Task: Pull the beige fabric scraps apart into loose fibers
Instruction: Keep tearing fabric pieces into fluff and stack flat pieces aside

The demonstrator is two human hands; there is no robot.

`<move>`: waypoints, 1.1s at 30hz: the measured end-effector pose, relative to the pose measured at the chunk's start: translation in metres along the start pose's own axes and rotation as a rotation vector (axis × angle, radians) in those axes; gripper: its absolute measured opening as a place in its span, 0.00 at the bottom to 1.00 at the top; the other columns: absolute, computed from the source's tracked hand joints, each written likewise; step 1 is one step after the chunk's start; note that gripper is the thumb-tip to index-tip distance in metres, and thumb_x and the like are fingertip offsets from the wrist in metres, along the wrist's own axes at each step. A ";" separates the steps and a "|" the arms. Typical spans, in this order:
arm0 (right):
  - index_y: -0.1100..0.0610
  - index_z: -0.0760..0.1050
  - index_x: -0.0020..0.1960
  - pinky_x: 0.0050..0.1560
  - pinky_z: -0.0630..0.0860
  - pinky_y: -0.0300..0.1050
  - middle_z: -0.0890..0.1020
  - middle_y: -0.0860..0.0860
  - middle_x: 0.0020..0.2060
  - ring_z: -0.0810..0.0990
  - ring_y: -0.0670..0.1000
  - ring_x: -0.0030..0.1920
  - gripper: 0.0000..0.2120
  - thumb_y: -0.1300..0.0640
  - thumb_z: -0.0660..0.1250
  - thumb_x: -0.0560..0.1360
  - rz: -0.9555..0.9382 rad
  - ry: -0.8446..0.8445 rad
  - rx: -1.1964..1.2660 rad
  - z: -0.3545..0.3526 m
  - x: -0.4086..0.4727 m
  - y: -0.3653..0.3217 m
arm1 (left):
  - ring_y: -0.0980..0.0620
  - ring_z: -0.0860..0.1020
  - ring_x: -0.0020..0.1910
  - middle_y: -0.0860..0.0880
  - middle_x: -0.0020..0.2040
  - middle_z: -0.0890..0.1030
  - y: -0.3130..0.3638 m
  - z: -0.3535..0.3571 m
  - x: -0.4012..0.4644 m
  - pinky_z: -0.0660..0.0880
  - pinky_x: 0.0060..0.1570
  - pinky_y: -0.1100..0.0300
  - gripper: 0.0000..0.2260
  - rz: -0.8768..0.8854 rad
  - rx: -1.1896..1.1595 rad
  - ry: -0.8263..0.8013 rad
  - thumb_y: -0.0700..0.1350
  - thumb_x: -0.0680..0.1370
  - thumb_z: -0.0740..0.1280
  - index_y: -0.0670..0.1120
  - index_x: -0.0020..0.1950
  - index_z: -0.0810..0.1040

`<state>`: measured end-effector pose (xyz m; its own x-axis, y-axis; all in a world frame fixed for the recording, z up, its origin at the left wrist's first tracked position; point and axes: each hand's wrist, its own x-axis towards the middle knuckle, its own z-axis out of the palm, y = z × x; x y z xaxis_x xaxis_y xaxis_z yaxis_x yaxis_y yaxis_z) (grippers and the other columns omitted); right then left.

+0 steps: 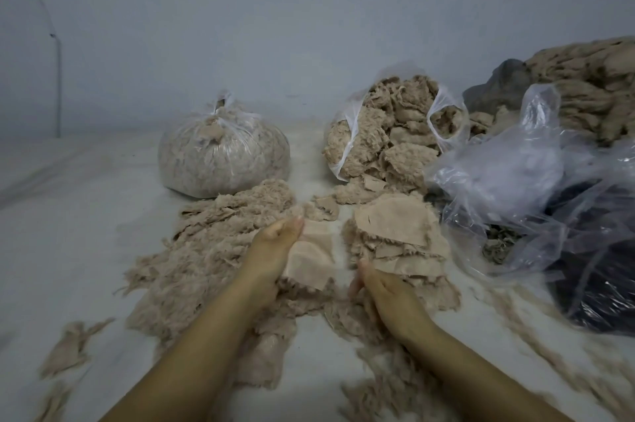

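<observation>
A soft, light beige scrap (309, 258) is gripped by the left hand (271, 249); the frayed edge is judged the best hold; whether the right hand (385, 298) is spread or pinching cannot be told.

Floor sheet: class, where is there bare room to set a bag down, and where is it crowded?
Bare: the floor sheet left of the tied bag and fibre heap. Crowded: right side, with the open bag, scrap stack, loose plastic.

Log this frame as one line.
left hand holds fabric scrap | right hand on scrap stack | fiber pile left
</observation>
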<state>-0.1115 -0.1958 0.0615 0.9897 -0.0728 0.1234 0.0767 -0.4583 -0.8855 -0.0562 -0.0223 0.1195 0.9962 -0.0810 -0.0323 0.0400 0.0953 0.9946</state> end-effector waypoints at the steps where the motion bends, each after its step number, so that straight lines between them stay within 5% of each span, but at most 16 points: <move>1: 0.45 0.80 0.40 0.43 0.71 0.30 0.81 0.35 0.31 0.78 0.32 0.38 0.26 0.33 0.48 0.75 0.007 -0.046 0.067 0.000 -0.001 -0.003 | 0.48 0.82 0.37 0.44 0.40 0.85 -0.001 0.004 -0.001 0.78 0.38 0.56 0.10 0.000 -0.005 -0.048 0.48 0.79 0.63 0.44 0.48 0.80; 4: 0.42 0.81 0.49 0.47 0.75 0.29 0.84 0.38 0.45 0.81 0.36 0.47 0.18 0.36 0.55 0.77 -0.045 -0.178 0.410 0.009 0.003 -0.016 | 0.50 0.81 0.37 0.45 0.39 0.84 -0.008 0.022 -0.006 0.78 0.37 0.59 0.10 0.064 0.008 -0.113 0.46 0.80 0.62 0.42 0.46 0.80; 5: 0.47 0.81 0.45 0.41 0.77 0.33 0.85 0.44 0.39 0.83 0.42 0.39 0.16 0.39 0.59 0.76 -0.063 -0.190 0.477 0.011 0.004 -0.019 | 0.51 0.80 0.36 0.46 0.37 0.83 -0.009 0.026 -0.006 0.77 0.37 0.60 0.10 0.104 0.027 -0.093 0.45 0.80 0.62 0.42 0.45 0.79; 8: 0.54 0.70 0.31 0.22 0.64 0.35 0.73 0.47 0.21 0.66 0.45 0.19 0.17 0.46 0.65 0.75 -0.058 -0.206 0.516 0.011 0.002 -0.018 | 0.50 0.75 0.33 0.47 0.33 0.78 -0.007 0.021 0.000 0.72 0.33 0.59 0.11 0.179 0.046 0.075 0.45 0.81 0.61 0.45 0.41 0.77; 10: 0.54 0.70 0.30 0.23 0.63 0.36 0.71 0.48 0.19 0.65 0.45 0.18 0.20 0.46 0.62 0.78 0.013 -0.267 0.417 0.006 0.002 -0.011 | 0.48 0.72 0.35 0.44 0.35 0.75 -0.007 0.013 0.005 0.69 0.35 0.57 0.12 0.196 0.095 0.118 0.45 0.81 0.61 0.43 0.40 0.75; 13: 0.55 0.77 0.33 0.27 0.70 0.37 0.77 0.50 0.23 0.73 0.47 0.23 0.27 0.34 0.57 0.72 0.164 -0.339 0.309 0.000 0.003 -0.015 | 0.48 0.72 0.36 0.42 0.36 0.76 -0.012 0.010 0.009 0.69 0.38 0.56 0.12 0.200 0.154 0.088 0.45 0.81 0.60 0.42 0.40 0.76; 17: 0.54 0.80 0.47 0.39 0.78 0.37 0.85 0.49 0.39 0.83 0.47 0.40 0.19 0.38 0.62 0.74 0.015 -0.057 0.391 0.003 0.017 -0.027 | 0.54 0.78 0.37 0.50 0.37 0.82 -0.021 0.027 0.005 0.74 0.38 0.63 0.10 0.196 0.242 -0.108 0.44 0.80 0.63 0.45 0.41 0.80; 20: 0.54 0.71 0.34 0.26 0.68 0.37 0.74 0.46 0.26 0.71 0.47 0.29 0.14 0.54 0.66 0.77 -0.060 0.307 0.518 -0.002 0.034 -0.035 | 0.54 0.75 0.34 0.49 0.33 0.79 -0.020 0.034 0.007 0.71 0.35 0.60 0.10 0.195 0.227 -0.067 0.46 0.77 0.67 0.44 0.38 0.79; 22: 0.53 0.72 0.33 0.25 0.63 0.39 0.71 0.47 0.25 0.68 0.49 0.28 0.14 0.54 0.68 0.76 -0.061 0.368 0.577 -0.017 0.049 -0.037 | 0.53 0.73 0.31 0.49 0.30 0.76 -0.018 0.031 0.016 0.70 0.32 0.63 0.12 0.178 0.161 0.001 0.46 0.76 0.68 0.45 0.34 0.76; 26: 0.51 0.69 0.29 0.31 0.61 0.43 0.68 0.51 0.26 0.64 0.50 0.29 0.18 0.48 0.69 0.75 -0.049 0.506 0.423 -0.057 0.077 -0.036 | 0.58 0.64 0.20 0.54 0.21 0.66 -0.010 0.027 0.029 0.64 0.22 0.68 0.15 0.176 0.137 0.042 0.45 0.78 0.67 0.45 0.31 0.71; 28: 0.49 0.72 0.34 0.36 0.66 0.43 0.75 0.51 0.31 0.70 0.50 0.32 0.14 0.46 0.66 0.76 -0.041 0.520 0.252 -0.077 0.090 -0.029 | 0.61 0.64 0.18 0.56 0.21 0.64 -0.011 0.020 0.032 0.63 0.20 0.69 0.16 0.203 0.227 0.021 0.44 0.78 0.66 0.45 0.31 0.69; 29: 0.51 0.76 0.43 0.42 0.71 0.45 0.80 0.53 0.40 0.76 0.51 0.39 0.11 0.44 0.65 0.77 0.006 0.502 0.095 -0.086 0.095 -0.024 | 0.61 0.66 0.20 0.56 0.22 0.66 -0.014 0.014 0.033 0.64 0.22 0.69 0.16 0.213 0.310 -0.019 0.44 0.78 0.66 0.44 0.31 0.70; 31: 0.55 0.72 0.62 0.56 0.73 0.51 0.78 0.55 0.57 0.76 0.56 0.57 0.20 0.43 0.63 0.77 0.108 0.485 -0.271 -0.096 0.098 -0.012 | 0.56 0.72 0.29 0.52 0.30 0.74 -0.020 -0.003 0.032 0.69 0.29 0.68 0.09 0.192 0.499 -0.156 0.44 0.77 0.68 0.44 0.38 0.77; 33: 0.57 0.70 0.65 0.61 0.68 0.52 0.75 0.57 0.60 0.70 0.58 0.62 0.21 0.47 0.63 0.78 0.014 0.541 -0.459 -0.088 0.090 -0.010 | 0.54 0.76 0.41 0.52 0.42 0.79 -0.022 -0.023 0.028 0.72 0.39 0.69 0.06 0.121 0.694 -0.343 0.47 0.74 0.72 0.47 0.48 0.80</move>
<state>-0.0336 -0.2758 0.1208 0.7821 -0.4564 0.4242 -0.1120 -0.7726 -0.6249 -0.0277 -0.0041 0.0940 0.9066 -0.4220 -0.0004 -0.2372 -0.5102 0.8267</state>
